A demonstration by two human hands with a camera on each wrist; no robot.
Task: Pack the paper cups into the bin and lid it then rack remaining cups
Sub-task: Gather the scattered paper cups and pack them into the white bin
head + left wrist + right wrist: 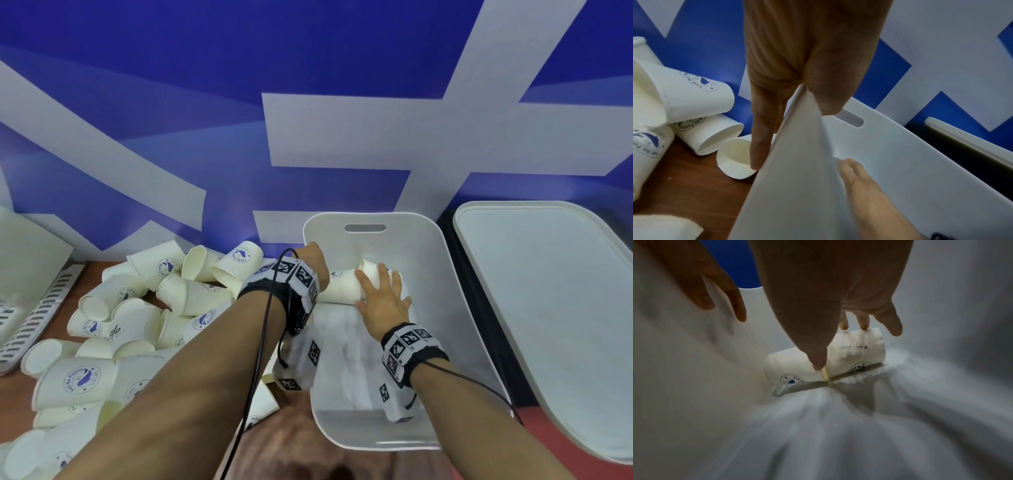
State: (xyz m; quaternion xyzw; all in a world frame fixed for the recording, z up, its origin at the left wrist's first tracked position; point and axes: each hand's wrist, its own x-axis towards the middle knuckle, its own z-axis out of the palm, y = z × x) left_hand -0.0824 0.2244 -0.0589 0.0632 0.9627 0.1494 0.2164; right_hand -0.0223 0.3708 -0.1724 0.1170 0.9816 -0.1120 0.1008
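Blue wall (205, 85) with wide white bands across the upper frame. Brown wooden tabletop (298, 455) at bottom center, reddish at lower right.

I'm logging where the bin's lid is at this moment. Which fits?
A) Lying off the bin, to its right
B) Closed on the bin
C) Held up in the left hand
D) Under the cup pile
A: the lid lies flat to the right of the open bin, while the left hand grips the bin's left wall and the right hand reaches over paper cups inside.
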